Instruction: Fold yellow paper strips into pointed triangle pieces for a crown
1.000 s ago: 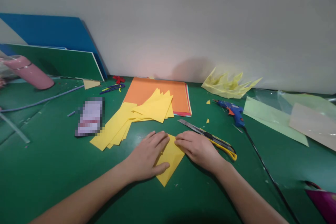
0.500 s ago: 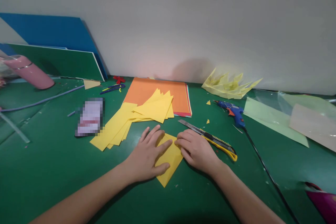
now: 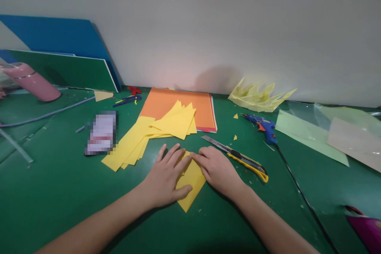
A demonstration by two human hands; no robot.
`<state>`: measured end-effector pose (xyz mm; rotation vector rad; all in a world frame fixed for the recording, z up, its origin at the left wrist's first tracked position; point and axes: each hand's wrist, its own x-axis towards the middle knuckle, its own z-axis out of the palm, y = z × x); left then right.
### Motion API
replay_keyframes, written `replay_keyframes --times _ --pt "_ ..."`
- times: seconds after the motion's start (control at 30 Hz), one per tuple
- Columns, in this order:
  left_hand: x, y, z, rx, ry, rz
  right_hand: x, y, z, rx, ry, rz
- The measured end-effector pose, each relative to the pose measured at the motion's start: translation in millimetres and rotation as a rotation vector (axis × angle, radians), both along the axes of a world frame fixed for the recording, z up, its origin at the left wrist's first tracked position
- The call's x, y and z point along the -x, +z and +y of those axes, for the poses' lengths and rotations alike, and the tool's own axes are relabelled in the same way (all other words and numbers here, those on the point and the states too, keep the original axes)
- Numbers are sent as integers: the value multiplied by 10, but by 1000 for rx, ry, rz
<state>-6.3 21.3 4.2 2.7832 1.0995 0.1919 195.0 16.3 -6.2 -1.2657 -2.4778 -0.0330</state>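
A folded piece of yellow paper [image 3: 190, 184] lies on the green table in front of me, one corner pointing towards me. My left hand [image 3: 168, 176] rests flat on its left side, fingers spread. At its upper right edge, my right hand [image 3: 218, 168] is closed against the paper, its index fingertip pressing near the top corner close to the left index finger. The right thumb is partly hidden. Just beyond the right hand lies a yellow utility knife [image 3: 242, 158] with its blade out.
Behind the hands, yellow paper strips [image 3: 127, 147] and folded yellow points [image 3: 178, 121] overlap orange sheets [image 3: 157, 101]. A blurred phone [image 3: 102, 131] is at left. A blue glue gun [image 3: 264, 127] with a cord and a pale yellow spiky paper piece [image 3: 258, 99] are at right.
My right hand has slid left and slightly up along the paper's edge, its index finger now stretched to the top corner. My left hand stays nearly in place.
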Motion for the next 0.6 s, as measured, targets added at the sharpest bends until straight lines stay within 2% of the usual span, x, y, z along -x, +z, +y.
replay_keyframes --times 0.4,0.6 --pt "2 -1 1 35 34 -13 -202 -31 3 -134 -85 137" --pt "18 -41 10 22 6 -49 -148 20 -27 -150 -121 347"
